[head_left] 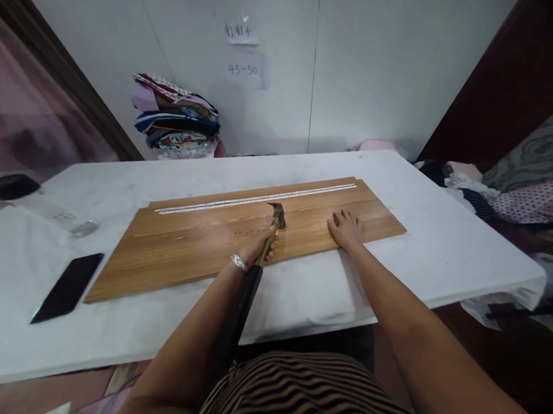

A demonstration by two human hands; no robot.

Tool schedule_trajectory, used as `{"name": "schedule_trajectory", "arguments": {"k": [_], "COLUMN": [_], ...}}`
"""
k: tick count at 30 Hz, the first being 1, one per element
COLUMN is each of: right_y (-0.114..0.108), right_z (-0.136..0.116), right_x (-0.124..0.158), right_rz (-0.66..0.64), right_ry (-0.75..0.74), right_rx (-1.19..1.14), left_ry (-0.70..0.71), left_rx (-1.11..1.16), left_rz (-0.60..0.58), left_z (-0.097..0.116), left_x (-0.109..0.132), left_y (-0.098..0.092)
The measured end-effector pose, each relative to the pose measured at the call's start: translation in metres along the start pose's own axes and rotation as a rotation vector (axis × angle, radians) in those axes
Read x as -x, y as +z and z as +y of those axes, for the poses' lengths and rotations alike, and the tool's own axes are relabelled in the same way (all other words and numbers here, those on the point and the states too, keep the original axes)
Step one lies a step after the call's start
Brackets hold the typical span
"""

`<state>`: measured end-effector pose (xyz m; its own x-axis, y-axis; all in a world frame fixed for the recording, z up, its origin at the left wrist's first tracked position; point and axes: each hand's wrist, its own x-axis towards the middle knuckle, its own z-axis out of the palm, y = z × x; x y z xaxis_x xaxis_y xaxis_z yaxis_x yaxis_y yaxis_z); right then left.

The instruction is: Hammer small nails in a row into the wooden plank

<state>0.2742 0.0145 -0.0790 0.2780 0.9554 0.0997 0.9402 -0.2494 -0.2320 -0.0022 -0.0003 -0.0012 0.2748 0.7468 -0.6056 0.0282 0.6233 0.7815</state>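
My left hand (255, 245) is wrapped round the handle of a claw hammer (278, 214), close below its head. The hammer's head is over the middle of a brown wooden board (180, 259); whether it touches the wood I cannot tell. A short row of small dark nails or marks (245, 232) runs along the board just left of the head. On the board's right part my right hand (346, 228) lies flat with its fingers spread. Two white strips, perhaps a measuring tape (257, 199), stretch along the board's far side.
A white table (312, 300) bears the board. To the left are a black phone or tablet (69, 287) and a clear bottle with a black cap (49, 209). Folded cloths (178, 116) are stacked by the back wall. More fabric (534, 199) lies beyond the table's right edge.
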Motion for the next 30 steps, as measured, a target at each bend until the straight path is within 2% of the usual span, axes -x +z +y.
{"name": "schedule_trajectory", "arguments": {"k": [30], "right_y": [-0.0012], "right_z": [-0.0003], "right_x": [0.0001], "right_rz": [0.007], "right_ry": [-0.009], "right_rx": [-0.024], "left_ry": [0.0], "left_rx": [-0.012], "left_rz": [0.03], "left_z": [-0.0008], "left_x": [0.0017], "left_y": [0.002]}}
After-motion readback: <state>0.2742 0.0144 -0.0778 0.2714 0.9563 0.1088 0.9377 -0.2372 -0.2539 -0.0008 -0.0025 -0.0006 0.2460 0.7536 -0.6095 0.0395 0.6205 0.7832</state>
